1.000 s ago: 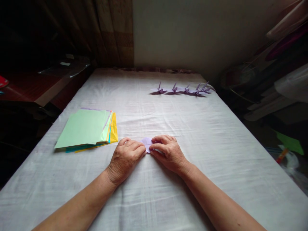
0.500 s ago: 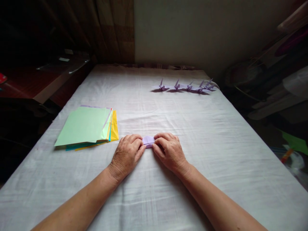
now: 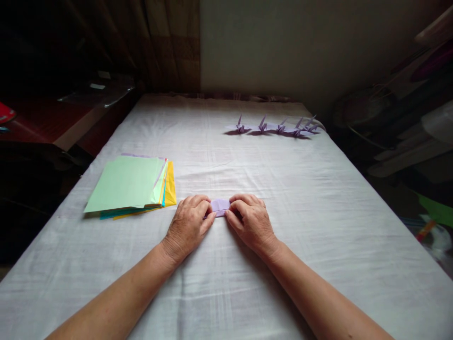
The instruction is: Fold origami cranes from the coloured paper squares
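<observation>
Pinches the paper [image 3: 220, 206] at both ends with left hand [image 3: 190, 219] and right hand [image 3: 251, 219]. Holds it on the cloth [image 3: 300, 189], right of the stack [image 3: 123, 182], well apart from the cranes [image 3: 240, 128].

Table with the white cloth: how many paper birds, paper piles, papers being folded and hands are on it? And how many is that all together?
Purple paper birds: 5 (the rightmost ones overlap)
Paper pile: 1
Folded purple paper between the hands: 1
Hands: 2, the left hand and the right hand
Total: 9
</observation>
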Motion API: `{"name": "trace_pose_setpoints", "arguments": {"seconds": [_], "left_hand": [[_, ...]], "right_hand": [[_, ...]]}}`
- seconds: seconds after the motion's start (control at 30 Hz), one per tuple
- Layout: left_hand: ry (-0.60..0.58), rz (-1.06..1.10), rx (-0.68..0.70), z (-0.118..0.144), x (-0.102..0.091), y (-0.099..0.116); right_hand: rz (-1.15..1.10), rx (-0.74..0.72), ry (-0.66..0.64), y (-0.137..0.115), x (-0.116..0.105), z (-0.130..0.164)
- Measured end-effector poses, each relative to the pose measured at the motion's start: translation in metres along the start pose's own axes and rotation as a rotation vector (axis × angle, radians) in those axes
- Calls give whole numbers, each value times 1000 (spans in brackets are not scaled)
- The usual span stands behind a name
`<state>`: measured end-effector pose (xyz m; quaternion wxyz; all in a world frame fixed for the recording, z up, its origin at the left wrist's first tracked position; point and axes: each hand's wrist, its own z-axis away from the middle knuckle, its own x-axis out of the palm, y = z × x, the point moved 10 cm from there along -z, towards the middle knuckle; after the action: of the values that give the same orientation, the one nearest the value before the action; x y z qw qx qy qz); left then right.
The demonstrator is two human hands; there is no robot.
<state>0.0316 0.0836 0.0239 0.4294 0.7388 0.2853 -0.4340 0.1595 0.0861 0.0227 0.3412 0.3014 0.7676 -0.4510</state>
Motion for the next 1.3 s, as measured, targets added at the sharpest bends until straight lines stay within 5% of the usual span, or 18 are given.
{"name": "trace_pose_setpoints", "arguments": {"seconds": [0.9,1.3], "left_hand": [[-29,86,7,-3,4,-7],[-116,206,54,-4,2,-11]], "right_hand": [[23,135,-51,5,9,-5],[-166,-36,-184,17,5,-18]]}}
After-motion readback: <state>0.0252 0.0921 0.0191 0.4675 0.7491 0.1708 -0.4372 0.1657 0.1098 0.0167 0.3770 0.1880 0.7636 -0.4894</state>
